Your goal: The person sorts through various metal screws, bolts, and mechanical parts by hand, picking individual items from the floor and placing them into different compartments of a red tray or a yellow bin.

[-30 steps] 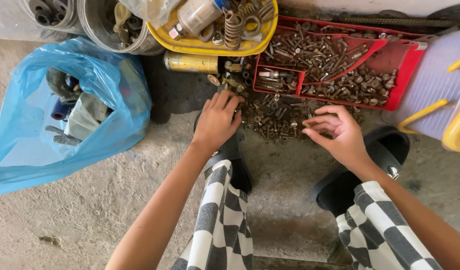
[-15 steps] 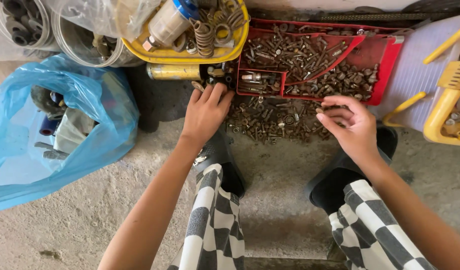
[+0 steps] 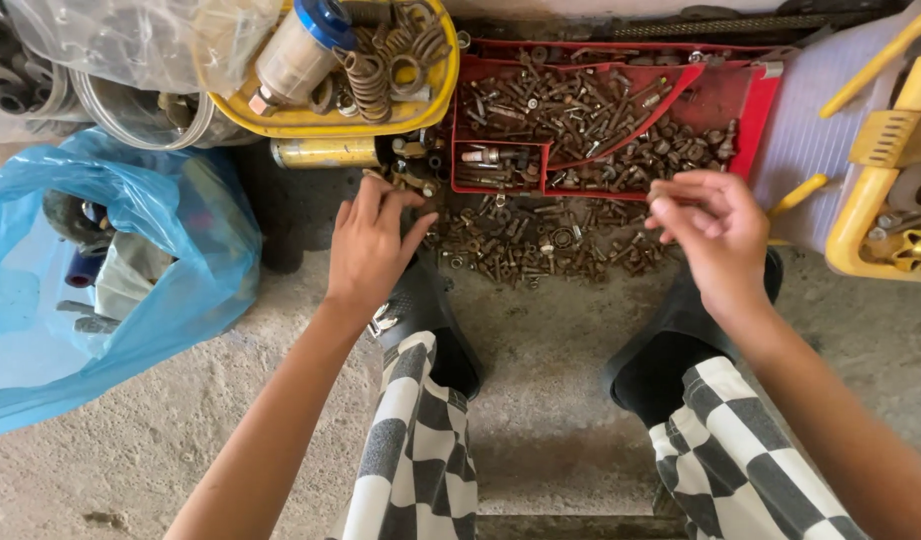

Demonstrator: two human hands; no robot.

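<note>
A heap of rusty bolts and nuts (image 3: 540, 235) lies on the concrete floor in front of a red divided tray (image 3: 760, 110) full of similar hardware. My left hand (image 3: 372, 245) rests palm down at the heap's left edge, fingers spread over a few loose pieces. My right hand (image 3: 710, 230) hovers over the heap's right end, fingertips pinched together near the tray's front edge; whether a small piece sits between them I cannot tell.
A yellow bowl (image 3: 420, 100) with springs and a metal cylinder stands behind the left hand, a brass-coloured tube (image 3: 325, 152) below it. A blue plastic bag (image 3: 170, 260) of parts lies at left. Yellow plastic frame (image 3: 880, 180) at right. My black shoes (image 3: 430, 320) flank the heap.
The view has shifted, so the tray and bowl sit lower in frame. My left hand stays on the heap's left edge; my right hand has lifted toward the tray with fingers pinched.
</note>
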